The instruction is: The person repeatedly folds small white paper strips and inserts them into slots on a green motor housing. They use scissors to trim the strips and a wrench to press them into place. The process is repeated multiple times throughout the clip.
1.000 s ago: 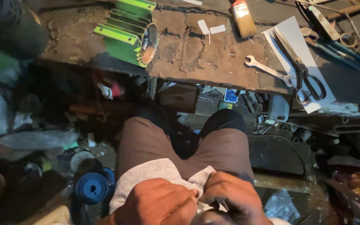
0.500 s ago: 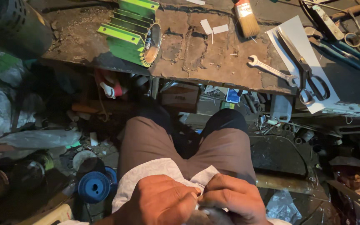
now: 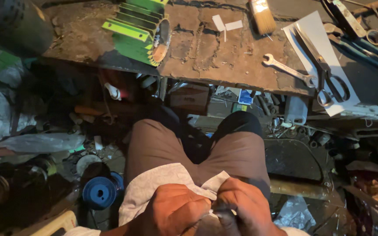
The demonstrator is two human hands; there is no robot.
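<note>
My left hand (image 3: 178, 209) and my right hand (image 3: 246, 209) meet at the bottom of the head view, over my lap in brown trousers (image 3: 237, 148). Both are closed around a small thin object held between the fingertips; it is too small and dark to make out. A pale cloth (image 3: 152, 185) lies over my left thigh, under the left hand. On the worn workbench (image 3: 206, 57) ahead sit a green finned motor housing (image 3: 138, 30), a spanner (image 3: 287, 69), large scissors (image 3: 324, 74) on a white sheet, and a paintbrush (image 3: 262, 15).
Clutter fills the floor under the bench: a blue spool (image 3: 100, 192) by my left leg, plastic sheeting (image 3: 36, 142) at the left, boxes and scrap metal (image 3: 294, 109) beneath the bench edge, a dark flat slab (image 3: 292, 159) at the right.
The view has tilted slightly, so the bench sits a little lower in frame. Both hands stay together at my lap, fingers shifting a little on the small object.
</note>
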